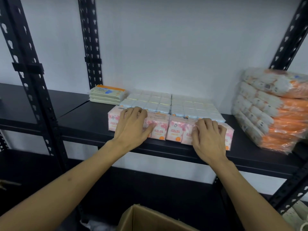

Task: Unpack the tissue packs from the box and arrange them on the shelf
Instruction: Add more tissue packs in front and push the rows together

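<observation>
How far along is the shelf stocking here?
Well underway. Blue packs and an orange stack already sit on the shelf. The left hand and right hand rest on two pink packs. The box's contents are hidden.

Cut off by the bottom edge: cardboard box [150, 219], contents hidden. Orange packs [273, 110] blurred, cropped at right.
</observation>
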### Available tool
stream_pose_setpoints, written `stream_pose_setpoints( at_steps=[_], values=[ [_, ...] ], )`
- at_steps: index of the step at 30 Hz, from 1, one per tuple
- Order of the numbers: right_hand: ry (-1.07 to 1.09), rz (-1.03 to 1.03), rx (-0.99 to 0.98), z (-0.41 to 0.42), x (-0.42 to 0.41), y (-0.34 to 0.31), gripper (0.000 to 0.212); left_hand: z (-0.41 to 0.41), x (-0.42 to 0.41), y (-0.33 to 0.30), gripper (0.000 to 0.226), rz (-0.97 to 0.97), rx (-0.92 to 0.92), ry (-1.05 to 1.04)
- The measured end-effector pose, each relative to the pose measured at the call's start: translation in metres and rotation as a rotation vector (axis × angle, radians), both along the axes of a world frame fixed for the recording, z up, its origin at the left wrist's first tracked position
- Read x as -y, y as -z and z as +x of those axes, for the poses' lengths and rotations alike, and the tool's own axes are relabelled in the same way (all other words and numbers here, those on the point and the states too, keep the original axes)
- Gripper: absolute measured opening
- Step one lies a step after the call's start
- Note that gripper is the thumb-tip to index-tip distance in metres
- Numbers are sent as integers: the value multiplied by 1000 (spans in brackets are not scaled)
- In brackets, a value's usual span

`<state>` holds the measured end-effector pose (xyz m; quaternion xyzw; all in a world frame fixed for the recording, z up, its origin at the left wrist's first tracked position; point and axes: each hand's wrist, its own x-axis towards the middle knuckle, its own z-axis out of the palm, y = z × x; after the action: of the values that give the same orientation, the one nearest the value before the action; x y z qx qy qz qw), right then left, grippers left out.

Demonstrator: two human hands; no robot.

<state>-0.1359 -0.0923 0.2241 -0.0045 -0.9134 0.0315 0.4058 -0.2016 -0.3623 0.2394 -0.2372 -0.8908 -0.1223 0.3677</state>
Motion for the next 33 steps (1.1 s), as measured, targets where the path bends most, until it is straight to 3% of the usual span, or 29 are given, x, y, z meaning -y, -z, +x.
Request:
stream_pose_setpoints(
  at_steps=[3, 6, 8, 10, 13, 17, 21, 26, 30, 31, 33],
  values=[
    [-23, -42, 118, 2, 3, -23, 33, 3, -3, -21, 43, -92, 139, 167],
    [-90, -112, 338, 1, 16, -40, 66, 3, -15, -29, 66, -211, 242, 252],
    [-76, -48, 520, -3, 28, -43, 80, 3, -26, -28, 77, -265, 272, 239],
    [-33, 60, 586, -7, 34, -38, 80, 3, -34, -21, 76, -337, 229, 182],
    [13, 111, 512, -7, 35, -32, 74, 3, -40, -13, 69, -438, 158, 78],
    [-16, 110, 466, 1, 35, -36, 63, -4, -36, -28, 62, -371, 163, 162],
    [-124, -65, 540, 2, 24, -65, 60, -8, -27, -70, 61, -170, 224, 156],
    [-403, -557, 321, 7, 17, -114, 50, -9, -10, -127, 51, 281, 277, 159],
    [-471, -933, 202, 7, 15, -121, 20, -10, 6, -144, 60, 300, 293, 105],
    [-445, -976, 185, 7, 13, -117, 23, -11, 11, -146, 59, 296, 284, 105],
    [-404, -990, 134, 8, 6, -114, 51, -13, 24, -146, 56, 255, 272, 125]
  ],
)
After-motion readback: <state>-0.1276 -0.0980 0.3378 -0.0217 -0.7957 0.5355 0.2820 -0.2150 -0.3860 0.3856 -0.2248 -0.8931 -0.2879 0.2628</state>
